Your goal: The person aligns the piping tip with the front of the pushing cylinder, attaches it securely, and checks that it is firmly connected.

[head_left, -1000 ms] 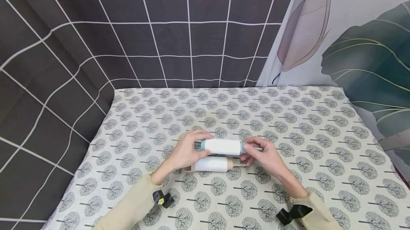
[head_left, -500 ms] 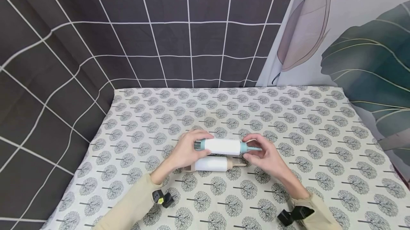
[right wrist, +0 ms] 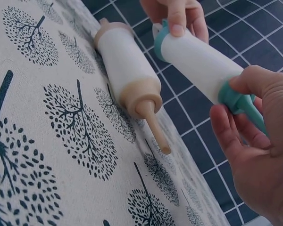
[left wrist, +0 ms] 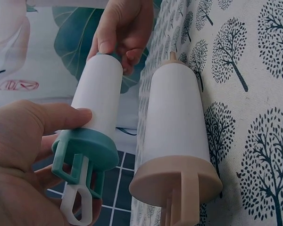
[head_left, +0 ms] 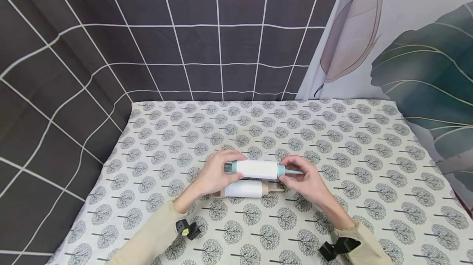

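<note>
A white syringe-like tube [head_left: 256,169] with a teal collar at each end lies crosswise between my hands. It appears to be held just above the cloth. My left hand [head_left: 218,172] grips its left end, thumb on the white barrel, near the teal collar [left wrist: 96,148] and the pale pull ring [left wrist: 79,205]. On the other end, my right hand [head_left: 308,177] pinches the teal nozzle collar [right wrist: 231,94] between thumb and fingers. The thin teal nozzle [right wrist: 254,115] points toward the right palm. A similar tube with beige ends [head_left: 245,189] rests on the cloth, nearer to me.
A cloth with a tree print [head_left: 236,224] covers the table. Behind it and along the left hangs a dark curtain with a white grid [head_left: 192,47]. A pale curtain with large leaves [head_left: 428,72] stands at the right. The beige-ended tube lies close by the hands.
My right hand had its fingers bunched at the nozzle, then spread them wider around the collar, and now closes in on it again. The left hand and both tubes stay in place.
</note>
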The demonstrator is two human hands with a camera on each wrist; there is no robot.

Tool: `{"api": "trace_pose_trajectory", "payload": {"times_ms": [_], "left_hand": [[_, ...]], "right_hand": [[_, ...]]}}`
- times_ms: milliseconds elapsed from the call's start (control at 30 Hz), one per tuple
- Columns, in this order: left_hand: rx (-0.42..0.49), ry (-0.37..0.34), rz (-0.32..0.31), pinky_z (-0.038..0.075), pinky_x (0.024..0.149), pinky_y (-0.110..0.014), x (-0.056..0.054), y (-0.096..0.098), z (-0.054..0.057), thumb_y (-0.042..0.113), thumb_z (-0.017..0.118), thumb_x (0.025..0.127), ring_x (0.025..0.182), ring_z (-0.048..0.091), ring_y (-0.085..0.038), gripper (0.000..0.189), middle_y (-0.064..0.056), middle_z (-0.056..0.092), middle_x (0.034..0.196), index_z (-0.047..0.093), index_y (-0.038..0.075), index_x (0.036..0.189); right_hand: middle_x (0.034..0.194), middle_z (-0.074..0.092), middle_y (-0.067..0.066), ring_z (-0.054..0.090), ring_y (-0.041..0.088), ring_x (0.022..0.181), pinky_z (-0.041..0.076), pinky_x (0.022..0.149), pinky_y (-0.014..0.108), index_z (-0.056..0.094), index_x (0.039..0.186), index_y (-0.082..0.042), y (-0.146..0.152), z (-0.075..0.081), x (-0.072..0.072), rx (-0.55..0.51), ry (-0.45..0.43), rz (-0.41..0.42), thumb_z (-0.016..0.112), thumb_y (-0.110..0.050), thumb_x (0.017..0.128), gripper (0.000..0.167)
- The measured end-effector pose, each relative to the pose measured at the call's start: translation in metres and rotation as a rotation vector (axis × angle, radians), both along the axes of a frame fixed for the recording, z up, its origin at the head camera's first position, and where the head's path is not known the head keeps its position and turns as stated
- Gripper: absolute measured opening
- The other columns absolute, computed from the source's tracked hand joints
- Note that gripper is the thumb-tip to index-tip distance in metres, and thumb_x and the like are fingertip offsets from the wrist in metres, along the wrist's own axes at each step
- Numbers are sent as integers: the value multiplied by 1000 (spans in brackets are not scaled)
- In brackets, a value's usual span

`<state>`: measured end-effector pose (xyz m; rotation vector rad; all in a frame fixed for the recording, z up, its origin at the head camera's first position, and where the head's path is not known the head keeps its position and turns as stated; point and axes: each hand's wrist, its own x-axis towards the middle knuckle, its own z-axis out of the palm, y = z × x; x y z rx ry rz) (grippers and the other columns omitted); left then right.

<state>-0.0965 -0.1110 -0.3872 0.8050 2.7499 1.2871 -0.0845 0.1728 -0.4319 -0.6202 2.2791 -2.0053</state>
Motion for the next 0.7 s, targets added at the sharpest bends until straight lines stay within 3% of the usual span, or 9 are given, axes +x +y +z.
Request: {"api": "trace_pose_trajectory", "payload": {"times_ms": [233, 467, 700], "left_hand": [[-4, -8, 12, 40, 100, -56, 1, 1, 2, 3, 83, 75, 111, 61, -28, 45, -7, 68, 123, 71, 7, 118], [-7, -18, 22, 38, 101, -59, 2, 1, 1, 2, 83, 75, 114, 59, -31, 45, -12, 66, 126, 71, 7, 118], [-15, -20, 26, 36, 103, -60, 3, 2, 1, 3, 83, 75, 117, 57, -32, 45, -11, 65, 127, 71, 6, 118]], "right_hand": [[109, 65, 22, 67, 20, 94, 57, 81, 31, 60, 112, 7, 0, 0, 0, 18, -23, -17, 70, 7, 84, 30], [99, 66, 24, 67, 38, 76, 60, 66, 37, 60, 114, 10, 0, 0, -1, 2, -78, -5, 68, 4, 88, 27], [90, 67, 22, 67, 31, 70, 59, 62, 33, 59, 113, 14, 0, 1, -1, -10, -109, 1, 66, 0, 93, 25]]}}
